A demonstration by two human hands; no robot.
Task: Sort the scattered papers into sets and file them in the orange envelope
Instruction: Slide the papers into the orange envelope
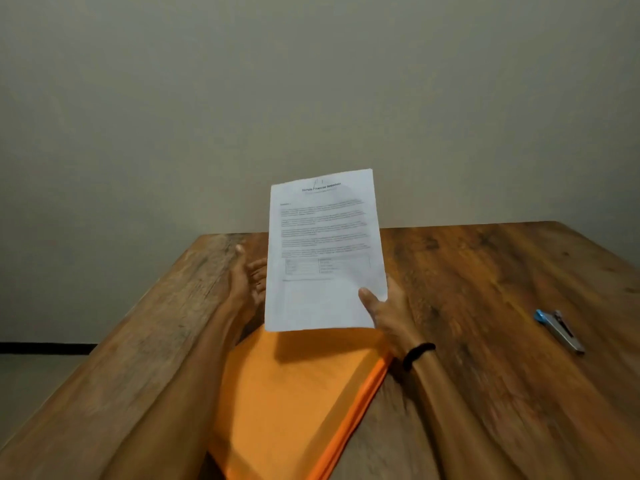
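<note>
Wall, plain and pale, is filling the upper half of the view behind the tabletop's far edge. The wooden tabletop is stretching from that edge down to the person, with both forearms reaching out over it. The orange envelope is lying flat on the tabletop at the near edge, between the two forearms, its layered right side showing as a brighter orange strip. The paper, a white printed sheet with a heading, blocks of text and a small table, is being held up nearly upright in the air above the envelope's far end, casting a shadow on it and not touching it. The right hand is pinching the paper at its lower right corner, thumb pressing on the printed face and fingers going behind. The left hand is hovering just beside the paper's left edge, fingers loosely apart, their tips hidden behind the sheet. A small metal stapler with a blue end is lying near the tabletop's right edge, well apart from the envelope. A black band is sitting around the right wrist
</note>
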